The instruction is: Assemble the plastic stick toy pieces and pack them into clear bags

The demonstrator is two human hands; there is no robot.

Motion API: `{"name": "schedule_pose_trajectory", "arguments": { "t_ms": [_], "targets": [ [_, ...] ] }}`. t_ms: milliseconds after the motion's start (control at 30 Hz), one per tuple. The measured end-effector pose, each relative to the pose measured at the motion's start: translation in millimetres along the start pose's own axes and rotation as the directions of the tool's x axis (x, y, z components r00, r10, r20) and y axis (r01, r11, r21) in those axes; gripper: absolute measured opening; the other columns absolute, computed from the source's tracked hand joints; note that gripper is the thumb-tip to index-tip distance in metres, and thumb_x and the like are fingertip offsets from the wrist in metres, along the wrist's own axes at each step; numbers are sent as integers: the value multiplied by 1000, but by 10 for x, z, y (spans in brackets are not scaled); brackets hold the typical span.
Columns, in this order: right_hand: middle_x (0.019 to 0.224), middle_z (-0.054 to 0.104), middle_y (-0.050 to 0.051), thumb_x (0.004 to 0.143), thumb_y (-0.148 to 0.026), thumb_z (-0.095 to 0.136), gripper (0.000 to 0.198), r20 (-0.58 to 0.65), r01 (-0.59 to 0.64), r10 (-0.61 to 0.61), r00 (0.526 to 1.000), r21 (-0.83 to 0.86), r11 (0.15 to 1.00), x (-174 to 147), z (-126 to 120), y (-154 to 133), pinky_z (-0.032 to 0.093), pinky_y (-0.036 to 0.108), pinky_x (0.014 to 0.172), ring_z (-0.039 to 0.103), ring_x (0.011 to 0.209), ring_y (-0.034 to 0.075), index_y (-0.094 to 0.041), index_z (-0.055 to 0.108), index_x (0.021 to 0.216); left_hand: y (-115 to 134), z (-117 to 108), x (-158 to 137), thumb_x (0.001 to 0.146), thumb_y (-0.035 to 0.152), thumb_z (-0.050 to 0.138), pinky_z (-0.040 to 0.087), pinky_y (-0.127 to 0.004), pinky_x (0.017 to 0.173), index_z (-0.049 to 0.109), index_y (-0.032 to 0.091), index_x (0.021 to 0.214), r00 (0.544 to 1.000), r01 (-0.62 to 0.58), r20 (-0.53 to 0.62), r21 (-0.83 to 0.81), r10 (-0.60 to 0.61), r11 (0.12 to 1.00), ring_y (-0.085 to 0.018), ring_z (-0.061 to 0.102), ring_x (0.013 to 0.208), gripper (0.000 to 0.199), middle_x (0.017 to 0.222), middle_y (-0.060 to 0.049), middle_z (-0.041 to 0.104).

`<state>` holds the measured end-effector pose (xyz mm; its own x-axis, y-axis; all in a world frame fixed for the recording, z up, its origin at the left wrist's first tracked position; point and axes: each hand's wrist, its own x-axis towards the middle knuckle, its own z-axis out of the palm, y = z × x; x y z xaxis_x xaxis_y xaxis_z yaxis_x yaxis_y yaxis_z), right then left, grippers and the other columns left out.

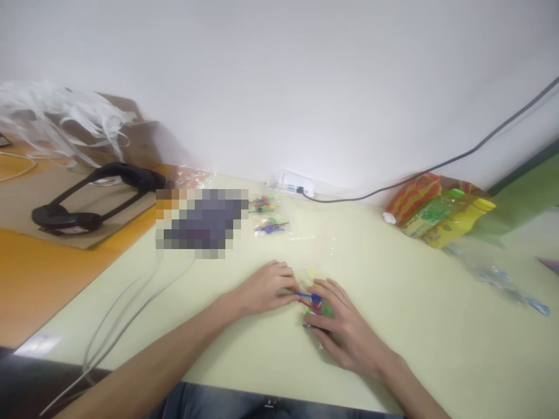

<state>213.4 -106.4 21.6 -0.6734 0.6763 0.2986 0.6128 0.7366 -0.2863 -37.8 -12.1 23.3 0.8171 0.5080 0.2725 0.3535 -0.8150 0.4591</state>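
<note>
The blue piece (316, 298) points leftward, long axis crosswise, left hand (271, 286) nearly closed, right hand (350, 330) half-curled, holds unclear.

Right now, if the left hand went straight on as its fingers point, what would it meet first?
Likely the small blue piece, just ahead of the left hand; touch and depth are unclear.

Passable bare table (384, 262) stretches from the right hand (349, 331) to the snack bags (454, 227); leftward, cables (151, 299) cross the way, and packets (269, 227) lie beyond the left hand (271, 288).
</note>
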Motion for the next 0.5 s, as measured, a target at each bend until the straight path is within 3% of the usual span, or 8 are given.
{"name": "schedule_pose_trajectory", "arguments": {
  "t_ms": [167,300,400,500],
  "targets": [
    [153,44,8,94,-16,59,32,-47,-34,35,998,15,999,-108,10,42,35,64,119,32,149,35,-30,72,119,-48,46,-15,101,32,59,42,-32,84,71,21,90,999,-9,-39,-17,8,1000,-18,63,85,19,86,-3,71],
    [158,39,6,96,-25,61,31,-86,-124,137,987,133,983,-221,-17,45,37,61,118,30,150,35,-33,71,124,-47,39,-13,102,31,57,43,-32,84,70,20,93,994,50,-97,-49,-54,998,-17,65,86,20,88,-3,72],
    [156,41,7,99,-34,59,30,-141,-232,273,952,253,939,-250,-87,81,40,57,116,36,146,34,-34,70,127,-22,43,8,104,31,53,44,-33,86,70,21,100,989,60,-133,-51,-66,997,-18,65,89,21,94,-3,73],
    [138,57,9,101,-40,55,26,-180,-373,426,887,267,889,-164,-168,183,44,54,110,52,131,31,-33,73,118,-18,56,29,105,32,51,45,-33,88,70,21,104,985,62,-157,-36,-67,997,-18,65,91,22,97,-4,73]
  ]
}}
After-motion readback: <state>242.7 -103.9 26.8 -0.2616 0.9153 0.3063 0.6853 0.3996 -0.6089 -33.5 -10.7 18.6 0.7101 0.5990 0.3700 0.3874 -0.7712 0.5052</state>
